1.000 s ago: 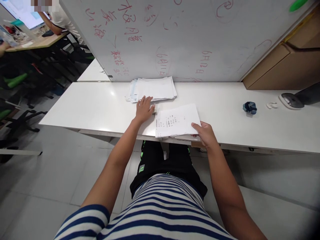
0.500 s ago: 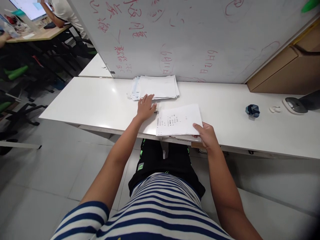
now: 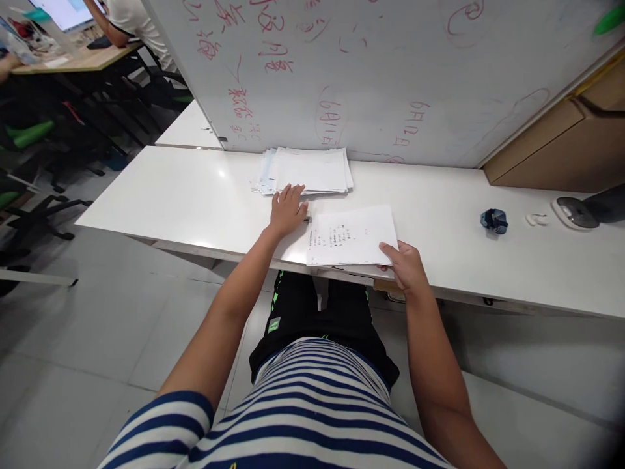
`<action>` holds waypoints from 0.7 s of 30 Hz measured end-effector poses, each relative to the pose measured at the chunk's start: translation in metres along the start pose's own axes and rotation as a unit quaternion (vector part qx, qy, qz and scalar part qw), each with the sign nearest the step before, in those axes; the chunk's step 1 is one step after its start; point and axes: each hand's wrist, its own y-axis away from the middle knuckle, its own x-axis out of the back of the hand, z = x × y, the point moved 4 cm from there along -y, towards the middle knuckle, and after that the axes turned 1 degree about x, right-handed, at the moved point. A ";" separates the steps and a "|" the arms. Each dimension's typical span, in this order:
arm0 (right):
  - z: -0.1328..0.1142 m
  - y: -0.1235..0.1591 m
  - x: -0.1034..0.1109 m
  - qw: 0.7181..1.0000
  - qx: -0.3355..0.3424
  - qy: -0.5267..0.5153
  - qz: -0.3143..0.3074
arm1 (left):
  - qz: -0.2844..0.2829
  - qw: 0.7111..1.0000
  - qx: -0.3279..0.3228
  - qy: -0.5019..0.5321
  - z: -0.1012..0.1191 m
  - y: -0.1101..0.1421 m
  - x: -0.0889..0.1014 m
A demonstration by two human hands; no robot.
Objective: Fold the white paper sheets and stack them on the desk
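Observation:
White sheets of paper [image 3: 351, 228] with handwritten or printed lines lie at the table's front edge. My right hand [image 3: 407, 264] grips them by the near right corner, thumb on top and fingers underneath. My left hand [image 3: 288, 210] is open, its fingers stretched out flat at the front edge of a pile of papers [image 3: 312, 169]. Beside my left thumb is a small dark object [image 3: 308, 219], mostly hidden and too small to name. The pile is uneven, with bluish sheets showing at its left side.
A whiteboard [image 3: 371, 78] with red writing stands along the back of the white table [image 3: 195, 202]. To the right are a dark blue object [image 3: 494, 221], a small white item [image 3: 537, 219], a grey-and-white device [image 3: 575, 213] and a cardboard box [image 3: 541, 143]. Another person [image 3: 139, 29] sits far left.
The camera view has shifted slightly. Both hands stay in nearly the same places, and the right hand still holds the sheets.

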 end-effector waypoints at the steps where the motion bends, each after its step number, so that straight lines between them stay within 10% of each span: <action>1: 0.000 0.000 0.000 1.000 -0.001 0.001 0.002 | 0.001 1.000 0.000 -0.002 0.000 0.000 -0.001; 21: 0.003 -0.002 0.000 1.000 0.008 0.019 -0.013 | 0.011 1.000 0.002 -0.004 -0.001 0.000 -0.004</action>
